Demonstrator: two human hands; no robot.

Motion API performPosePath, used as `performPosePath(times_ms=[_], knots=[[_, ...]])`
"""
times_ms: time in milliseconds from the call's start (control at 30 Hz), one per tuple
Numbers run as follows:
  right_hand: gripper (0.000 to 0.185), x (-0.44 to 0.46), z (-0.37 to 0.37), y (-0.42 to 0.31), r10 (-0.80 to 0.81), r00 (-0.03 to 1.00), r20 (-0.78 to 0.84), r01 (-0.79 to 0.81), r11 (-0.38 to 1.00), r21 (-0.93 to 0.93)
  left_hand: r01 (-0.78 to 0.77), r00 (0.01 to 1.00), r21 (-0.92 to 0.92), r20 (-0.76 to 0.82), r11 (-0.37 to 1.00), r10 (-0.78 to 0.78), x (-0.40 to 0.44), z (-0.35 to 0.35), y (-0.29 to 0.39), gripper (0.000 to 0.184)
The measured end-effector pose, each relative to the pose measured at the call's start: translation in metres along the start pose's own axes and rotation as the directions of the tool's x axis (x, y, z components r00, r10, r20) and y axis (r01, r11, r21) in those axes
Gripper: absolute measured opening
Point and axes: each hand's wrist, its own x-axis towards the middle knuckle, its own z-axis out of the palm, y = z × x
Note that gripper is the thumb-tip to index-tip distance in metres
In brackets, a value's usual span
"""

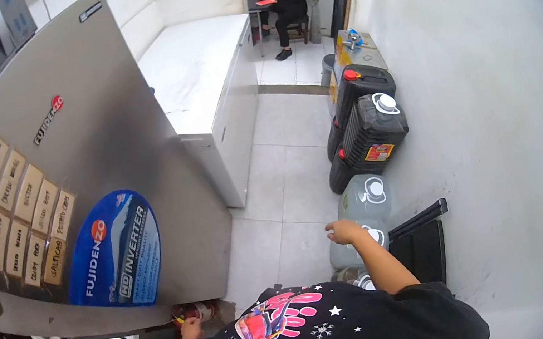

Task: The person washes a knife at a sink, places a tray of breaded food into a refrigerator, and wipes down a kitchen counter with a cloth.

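My left hand (190,330) is low beside the bottom edge of a steel Fujidenzo refrigerator (180,207). Its fingers are drawn together near a small yellow bit and a red container (197,309); what they hold, if anything, is too small to make out. Over the clear plastic jugs, my right hand (344,231) hangs with loosely bent fingers and nothing visible in it. One clear jug (362,198) with a white cap stands just beyond that hand. Another jug (344,252) is partly hidden under my right forearm.
Dark jerry cans (371,126) line the right wall. A black folded item (418,252) leans near my right arm. A white chest freezer (196,74) stands ahead on the left. Tiled floor (287,174) runs between them to a doorway, where a person (289,3) sits.
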Motion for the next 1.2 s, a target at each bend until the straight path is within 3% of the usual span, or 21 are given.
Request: performPosePath(times_ms=[167,200,233,267,300,333,367,400,500,700,733,800,833,867,933,967,1033,1067,1100,1167,1200], knots=[[0.035,0.051,0.031,-0.045,-0.208,0.975,0.077,0.214,0.974,-0.079,0.053,0.994,-0.159,-0.09,0.986,-0.068,-0.024,-0.001,-0.069,0.017],[0.035,0.057,0.034,-0.062,-0.245,0.961,0.126,0.257,0.962,-0.096,-0.096,0.988,-0.037,-0.124,0.995,0.09,-0.042,-0.004,-0.07,0.019],[0.034,0.068,0.044,-0.072,-0.294,0.946,0.135,0.309,0.945,-0.109,0.036,0.996,0.079,-0.082,0.996,-0.03,-0.076,-0.016,-0.035,0.025],[0.033,0.077,0.055,-0.083,-0.348,0.924,0.159,0.368,0.922,-0.122,-0.201,0.906,0.337,-0.294,0.92,0.305,-0.034,0.013,-0.125,0.031],[0.032,0.083,0.062,-0.097,-0.395,0.897,0.199,0.426,0.893,-0.148,0.053,0.989,0.106,-0.144,0.993,-0.038,-0.064,-0.001,-0.093,0.035],[0.031,0.085,0.069,-0.111,-0.442,0.863,0.246,0.487,0.857,-0.17,-0.127,0.939,0.312,-0.269,0.941,0.216,-0.051,0.021,-0.145,0.038],[0.031,0.087,0.082,-0.118,-0.495,0.824,0.274,0.546,0.824,-0.15,0.123,0.988,0.008,-0.098,0.992,-0.122,-0.076,0.01,-0.125,0.039],[0.03,0.093,0.091,-0.127,-0.55,0.781,0.297,0.604,0.787,-0.13,0.17,0.948,-0.115,-0.251,0.979,-0.195,-0.084,0.028,-0.151,0.037],[0.028,0.116,0.136,-0.136,-0.589,0.655,0.473,0.738,0.634,-0.232,0.216,0.907,-0.321,-0.284,0.922,-0.311,-0.13,0.057,-0.205,0.035],[0.029,0.157,0.186,-0.18,-0.563,0.431,0.705,0.898,0.345,-0.274,0.442,0.649,-0.73,-0.142,0.522,-0.748,-0.253,0.08,-0.246,0.034],[0.029,0.162,0.196,-0.195,-0.566,0.319,0.76,0.945,0.252,-0.21,0.459,0.609,-0.774,-0.083,0.436,-0.789,-0.271,0.085,-0.251,0.034],[0.029,0.176,0.207,-0.236,-0.56,0.124,0.819,0.992,0.087,-0.091,0.378,0.65,-0.646,-0.326,0.664,-0.687,-0.288,0.143,-0.328,0.037],[0.026,0.111,0.164,-0.307,-0.367,0.357,0.859,0.833,0.542,-0.114,0.431,0.651,-0.497,-0.407,0.753,-0.641,-0.3,0.156,-0.339,0.039],[0.025,0.074,0.132,-0.356,-0.373,0.309,0.875,0.703,0.71,0.055,0.351,0.638,-0.589,-0.418,0.728,-0.646,-0.304,0.169,-0.353,0.035],[0.022,-0.058,0.024,-0.463,-0.752,0.204,0.627,0.877,0.425,0.225,0.091,0.603,-0.971,-0.125,0.223,-0.788,-0.319,0.164,-0.333,0.013],[0.021,-0.084,-0.017,-0.487,-0.951,0.001,0.308,0.969,0.077,0.235,0.149,0.591,-0.963,-0.094,0.223,-0.801,-0.325,0.164,-0.325,0.01],[0.01,-0.143,-0.1,-0.531,-0.863,-0.373,-0.341,0.921,-0.389,-0.025,0.268,0.586,-0.946,0.011,0.181,-0.81,-0.314,0.164,-0.323,0.016],[0.008,-0.155,-0.121,-0.55,-0.697,-0.309,-0.647,0.924,-0.382,-0.029,0.331,0.566,-0.932,0.069,0.15,-0.821,-0.312,0.166,-0.322,0.02],[0.012,-0.164,-0.147,-0.575,-0.513,-0.387,-0.766,0.913,-0.327,-0.242,0.391,0.543,-0.913,0.124,0.119,-0.83,-0.309,0.175,-0.326,0.024],[0.015,-0.18,-0.201,-0.63,-0.363,-0.704,-0.61,0.702,-0.228,-0.674,0.326,0.601,-0.913,0.0,0.245,-0.799,-0.277,0.165,-0.341,0.025],[0.018,-0.178,-0.21,-0.656,-0.401,-0.669,-0.626,0.705,-0.075,-0.705,0.439,0.691,-0.756,-0.061,0.486,-0.721,-0.261,0.145,-0.36,0.025]])
